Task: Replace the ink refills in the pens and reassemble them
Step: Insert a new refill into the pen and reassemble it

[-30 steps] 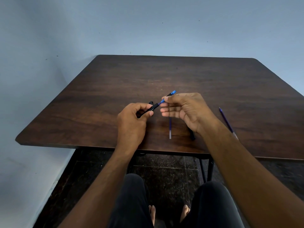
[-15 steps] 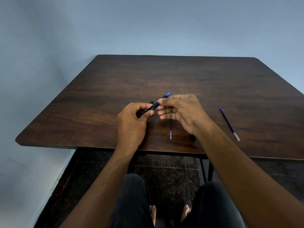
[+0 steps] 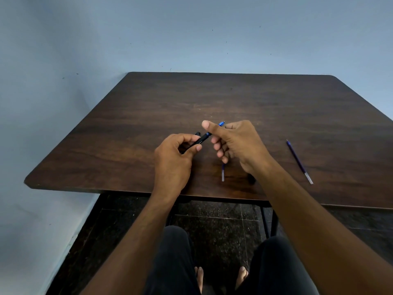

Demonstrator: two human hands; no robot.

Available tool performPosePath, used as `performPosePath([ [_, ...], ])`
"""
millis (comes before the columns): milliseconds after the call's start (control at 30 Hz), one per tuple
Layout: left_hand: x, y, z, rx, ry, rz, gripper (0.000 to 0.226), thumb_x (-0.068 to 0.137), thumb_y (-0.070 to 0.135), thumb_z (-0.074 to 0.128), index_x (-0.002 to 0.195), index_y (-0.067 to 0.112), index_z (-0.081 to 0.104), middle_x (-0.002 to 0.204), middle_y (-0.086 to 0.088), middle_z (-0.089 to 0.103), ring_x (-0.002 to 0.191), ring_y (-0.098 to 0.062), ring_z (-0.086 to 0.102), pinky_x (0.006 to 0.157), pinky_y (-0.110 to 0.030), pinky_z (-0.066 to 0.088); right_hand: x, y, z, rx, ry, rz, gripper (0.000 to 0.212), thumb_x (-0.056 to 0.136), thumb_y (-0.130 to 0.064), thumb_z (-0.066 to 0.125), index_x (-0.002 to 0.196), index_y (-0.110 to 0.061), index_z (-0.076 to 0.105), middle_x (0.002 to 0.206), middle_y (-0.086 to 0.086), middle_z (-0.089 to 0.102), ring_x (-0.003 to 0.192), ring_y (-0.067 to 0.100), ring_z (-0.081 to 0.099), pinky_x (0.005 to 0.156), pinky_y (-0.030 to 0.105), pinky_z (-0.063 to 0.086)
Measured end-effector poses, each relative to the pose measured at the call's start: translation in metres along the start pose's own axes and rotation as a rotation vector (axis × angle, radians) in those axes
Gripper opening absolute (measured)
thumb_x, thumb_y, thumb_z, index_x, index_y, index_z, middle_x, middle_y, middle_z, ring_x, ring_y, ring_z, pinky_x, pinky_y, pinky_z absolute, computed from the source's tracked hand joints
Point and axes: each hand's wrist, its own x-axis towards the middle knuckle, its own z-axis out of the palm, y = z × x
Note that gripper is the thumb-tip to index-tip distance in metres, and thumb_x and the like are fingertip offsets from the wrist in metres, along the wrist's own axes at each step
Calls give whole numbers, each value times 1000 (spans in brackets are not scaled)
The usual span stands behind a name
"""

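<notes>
The left hand [image 3: 173, 154] grips the black pen barrel [image 3: 202, 139] above the worktop [image 3: 148, 116]. The right hand [image 3: 236, 143] holds the blue tip end [image 3: 221, 123], thumb up. This looks like screwing the pen together. Next, twist it tight. Two refills [image 3: 299, 161] lie nearby.

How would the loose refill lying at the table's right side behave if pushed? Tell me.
The loose refill is thin and round, so it would probably roll. It looks light and likely skids on the smooth table. Being so slender, it may flex slightly.
</notes>
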Motion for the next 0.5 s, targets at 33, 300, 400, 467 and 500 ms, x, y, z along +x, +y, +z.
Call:
performPosePath([
  [33, 0, 0, 0, 0, 1, -4, 21, 83, 12, 80, 102, 21, 78, 94, 12, 72, 87, 4, 66, 78, -7, 47, -1, 0, -1, 57, -13, 13, 44, 81, -38, 83, 88, 4, 69, 68, 13, 65, 48, 18, 57, 42, 28, 49],
  [300, 1, -1, 1, 15, -14, -7, 21, 84, 13, 79, 103, 21, 78, 95, 12, 72, 88, 4, 66, 78, -6, 46, 0, 4, -1, 353, -75, 38, 15, 87, 6, 68, 102, 9, 71, 75, 17, 70, 63, 24, 66, 57, 34, 61],
  [400, 1, 0, 0, -11, -7, -16, 21, 84, 12, 79, 103, 20, 78, 95, 11, 72, 88, 3, 66, 78, -6, 47, 0, 5, 2, 361, -55, 23, 13, 85, 1, 75, 93, 10, 70, 72, 18, 71, 60, 24, 69, 59, 35, 62],
  [467, 1, 0, 0, -15, -4, -12, 21, 84, 12, 79, 103, 20, 78, 96, 11, 72, 88, 3, 67, 79, -7, 48, 0, 6, 5, 345, -35, 19, 19, 84, -6, 78, 90, 10, 69, 73, 19, 71, 60, 26, 70, 61, 38, 64],
  [500, 0, 0, -1, -11, -7, -10, 21, 84, 13, 79, 103, 21, 77, 96, 11, 72, 89, 3, 67, 80, -8, 48, -1, 6, 6, 334, -28, 19, 22, 84, -9, 80, 90, 9, 68, 73, 19, 71, 61, 27, 70, 61, 40, 64],
])
